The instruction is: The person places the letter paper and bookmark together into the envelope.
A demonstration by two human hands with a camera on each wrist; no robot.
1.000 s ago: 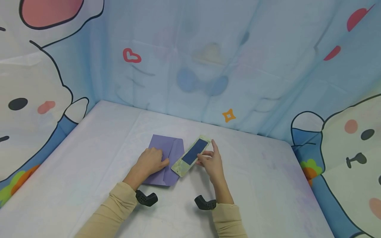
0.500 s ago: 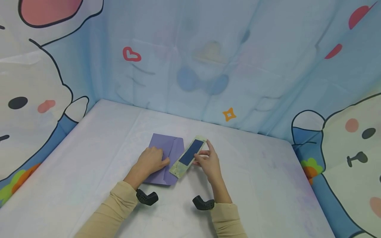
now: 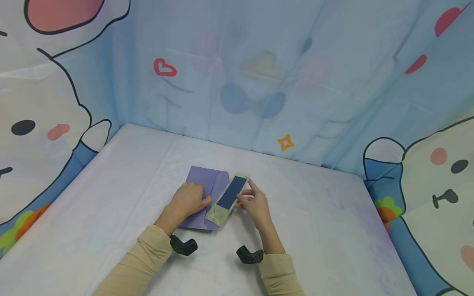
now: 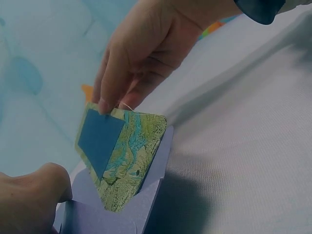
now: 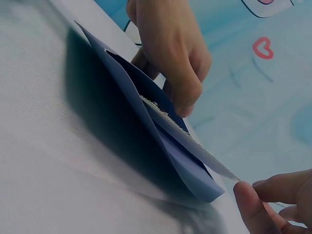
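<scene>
A purple envelope (image 3: pixel 201 177) lies on the white table, its opening facing right. My left hand (image 3: pixel 188 200) grips it, with the thumb at the edge of the opening; the right wrist view shows the envelope's mouth (image 5: pixel 180 156) spread apart. My right hand (image 3: pixel 256 205) pinches a long green-marbled card (image 3: pixel 219 214) with a dark blue panel by its long right edge. The card is tilted, and its lower left corner overlaps the envelope's flap. Seen from the right wrist, the card's far end (image 5: pixel 165 117) sits within the mouth of the envelope. A thin white thread (image 4: pixel 126 106) shows near the right fingertips.
Black wrist-worn devices (image 3: pixel 184 246) sit below each hand. The white table (image 3: pixel 326 230) spreads around the envelope. Behind it hangs a light blue curtain (image 3: pixel 318 82) printed with cartoon animals.
My right hand has moved left with the card, so the card's lower end now overlaps the envelope's flap further. The left hand and envelope have stayed in place.
</scene>
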